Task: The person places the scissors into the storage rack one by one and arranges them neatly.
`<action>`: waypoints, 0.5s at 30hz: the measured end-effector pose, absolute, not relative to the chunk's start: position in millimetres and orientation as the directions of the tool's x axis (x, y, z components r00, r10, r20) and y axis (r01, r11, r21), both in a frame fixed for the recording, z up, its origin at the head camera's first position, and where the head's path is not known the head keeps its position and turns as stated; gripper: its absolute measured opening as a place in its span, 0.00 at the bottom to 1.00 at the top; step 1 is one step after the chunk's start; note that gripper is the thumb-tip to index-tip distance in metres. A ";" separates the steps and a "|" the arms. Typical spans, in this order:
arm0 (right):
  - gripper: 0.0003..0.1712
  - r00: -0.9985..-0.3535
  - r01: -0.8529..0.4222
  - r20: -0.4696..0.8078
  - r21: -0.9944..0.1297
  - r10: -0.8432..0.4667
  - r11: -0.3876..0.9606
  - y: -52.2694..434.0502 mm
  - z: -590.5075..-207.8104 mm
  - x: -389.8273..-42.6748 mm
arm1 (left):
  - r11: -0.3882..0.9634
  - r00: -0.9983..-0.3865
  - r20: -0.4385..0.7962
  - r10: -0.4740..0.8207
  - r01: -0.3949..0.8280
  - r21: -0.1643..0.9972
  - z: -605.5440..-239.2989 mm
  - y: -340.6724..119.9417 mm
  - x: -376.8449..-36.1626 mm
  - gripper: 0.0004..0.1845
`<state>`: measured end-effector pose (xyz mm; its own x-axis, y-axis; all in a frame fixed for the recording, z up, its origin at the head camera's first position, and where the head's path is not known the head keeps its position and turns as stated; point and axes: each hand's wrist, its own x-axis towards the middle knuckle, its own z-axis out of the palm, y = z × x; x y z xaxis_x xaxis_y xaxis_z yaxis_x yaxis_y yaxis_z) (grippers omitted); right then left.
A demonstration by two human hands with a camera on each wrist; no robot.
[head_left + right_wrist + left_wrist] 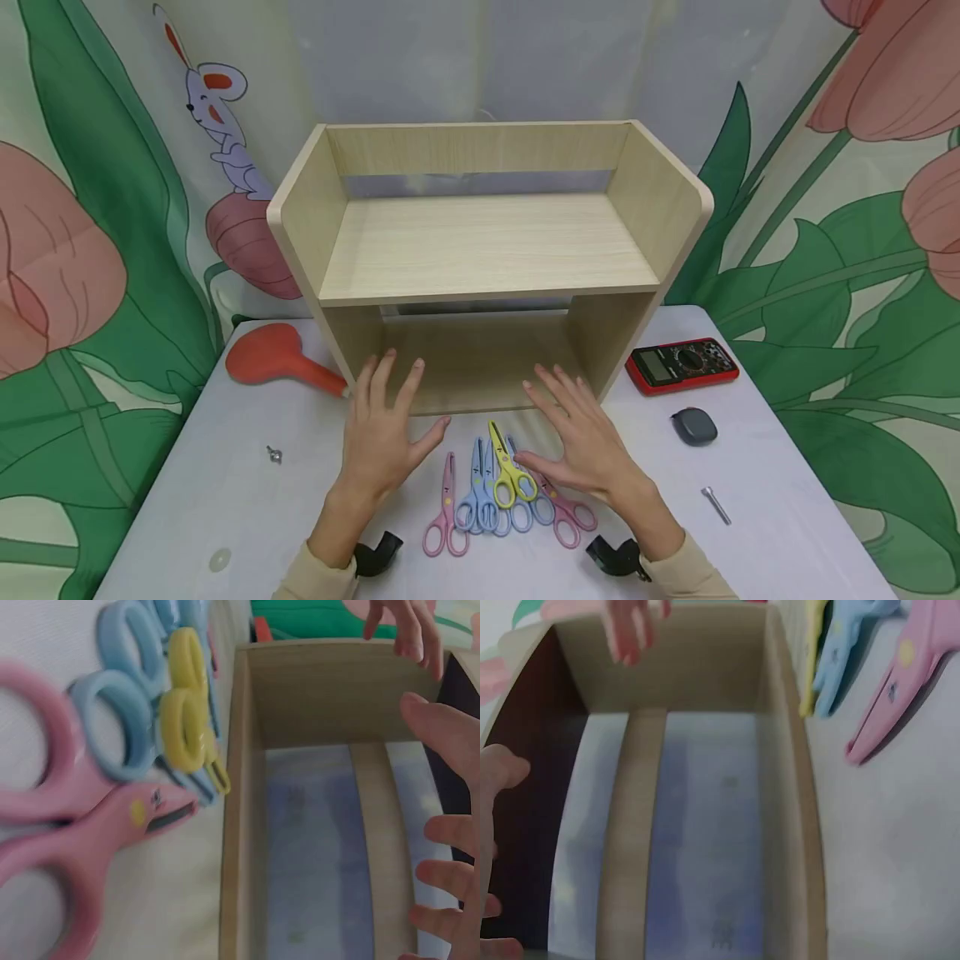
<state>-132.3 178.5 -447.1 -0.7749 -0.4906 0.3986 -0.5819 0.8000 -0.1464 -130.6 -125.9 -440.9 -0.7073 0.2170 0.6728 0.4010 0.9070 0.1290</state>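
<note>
Head view gives me the clearest look: my left hand (pixel 384 433) and right hand (pixel 581 442) both hover with fingers spread wide and straight, holding nothing, at the lower centre of the frame. Both sit just in front of the lower opening of the wooden shelf unit (pixel 487 250), which stands on the white surface (pixel 187 500) and fills the middle of the picture. I cannot tell whether the fingertips touch its front edge.

Between and just below my hands lies a fan of scissors (pixel 498 492): a pink pair at the left, blue pairs in the middle, a yellow pair on top, another pink pair at the right, partly under my right hand.

Right wrist view shows the same scissors (pixel 180 727) just beside the shelf's bottom board, with my relaxed fingers (pixel 450 735) at the right edge.

At the left of the head frame an orange balloon (pixel 273 357) lies against the shelf's side, with a small metal nut (pixel 274 454) below it. At the right sit a red multimeter (pixel 681 364), a grey tape measure (pixel 694 426) and a metal bolt (pixel 716 505).
</note>
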 end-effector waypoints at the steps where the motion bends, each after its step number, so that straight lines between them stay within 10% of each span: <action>1: 0.56 -0.780 -0.579 0.391 -0.154 -0.489 0.801 181.2 -446.9 -130.9 | 0.902 -0.683 0.704 0.197 0.407 0.142 -439.3 -128.5 -131.8 0.41; 9: 0.58 -0.834 -0.531 0.307 -0.215 -0.459 0.820 205.3 -455.5 -116.7 | 0.854 -0.475 0.880 -0.010 0.454 0.255 -427.6 -147.2 -146.9 0.32; 15: 0.60 -0.850 -0.520 0.254 -0.261 -0.462 0.814 215.4 -466.5 -103.9 | 0.799 -0.494 0.852 -0.172 0.436 0.414 -423.8 -158.0 -154.7 0.37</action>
